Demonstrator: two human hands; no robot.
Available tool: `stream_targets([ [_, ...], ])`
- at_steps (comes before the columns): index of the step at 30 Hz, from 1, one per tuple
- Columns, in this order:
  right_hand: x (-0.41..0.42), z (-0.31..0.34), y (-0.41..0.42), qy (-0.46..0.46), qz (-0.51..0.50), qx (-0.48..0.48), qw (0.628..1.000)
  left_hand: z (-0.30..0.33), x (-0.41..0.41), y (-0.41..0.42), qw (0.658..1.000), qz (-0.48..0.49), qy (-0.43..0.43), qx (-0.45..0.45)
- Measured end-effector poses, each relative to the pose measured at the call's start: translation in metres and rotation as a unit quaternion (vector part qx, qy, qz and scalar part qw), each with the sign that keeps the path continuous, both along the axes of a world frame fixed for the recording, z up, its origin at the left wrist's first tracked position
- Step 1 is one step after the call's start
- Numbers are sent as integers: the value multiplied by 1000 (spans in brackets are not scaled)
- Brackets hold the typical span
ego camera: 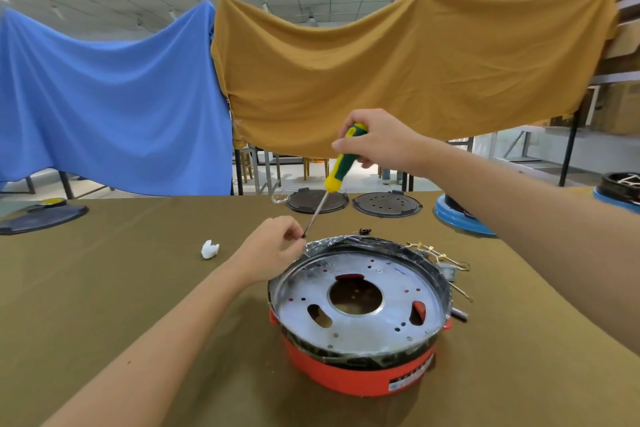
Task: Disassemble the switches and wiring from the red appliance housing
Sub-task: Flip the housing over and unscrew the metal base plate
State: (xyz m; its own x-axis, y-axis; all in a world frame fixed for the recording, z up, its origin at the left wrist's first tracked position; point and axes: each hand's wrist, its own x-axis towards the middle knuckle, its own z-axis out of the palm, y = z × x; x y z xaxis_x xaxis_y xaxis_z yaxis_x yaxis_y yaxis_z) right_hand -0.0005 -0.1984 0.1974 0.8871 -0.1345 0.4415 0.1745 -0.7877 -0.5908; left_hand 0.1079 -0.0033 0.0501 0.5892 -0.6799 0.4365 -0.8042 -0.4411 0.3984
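The red appliance housing (360, 374) stands on the table in front of me, topped by a round metal plate (360, 291) with holes and a black rim. My right hand (377, 139) grips a green and yellow screwdriver (341, 163) by the handle, its shaft slanting down and left. My left hand (273, 250) pinches a small dark part at the screwdriver's tip, just off the housing's far left rim. Loose brass-coloured wiring pieces (436, 255) lie behind the housing on the right.
A white crumpled piece (209, 249) lies left of my left hand. Two dark round lids (317, 200) (386, 204) sit at the table's far edge, a blue-rimmed appliance (460, 215) at the far right, a dark flat lid (38, 217) at the far left. Blue and mustard cloths hang behind.
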Motion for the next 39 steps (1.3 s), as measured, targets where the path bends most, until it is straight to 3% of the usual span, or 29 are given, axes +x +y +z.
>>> stream_targets([
  [3,-13,-17,-33,-8,-37,182,983,4,-6,7,981,11,110,-159],
  [5,-22,-38,-50,20,-39,266,963,7,-9,9,964,-2,152,-219],
  [11,-46,-101,-61,27,-13,426,904,10,-9,3,975,39,115,-187],
  [16,-58,-119,-70,-30,-34,469,882,19,5,16,982,106,54,-144],
  [18,-64,-120,-80,-23,-63,496,865,21,13,31,967,92,100,-214],
  [20,-69,-122,-85,-14,-75,558,826,21,11,35,942,39,195,-270],
  [23,-71,-125,-73,9,-21,654,756,21,-4,20,919,-20,288,-267],
  [26,-68,-129,-55,54,78,680,727,25,-20,0,888,-100,364,-263],
  [28,-67,-132,-44,72,145,682,713,28,-31,-12,889,-132,372,-231],
  [34,-60,-139,-29,53,189,657,728,35,-47,-37,894,-174,375,-175],
  [39,-62,-142,-26,-12,124,464,877,27,-58,-50,909,-186,353,-123],
])
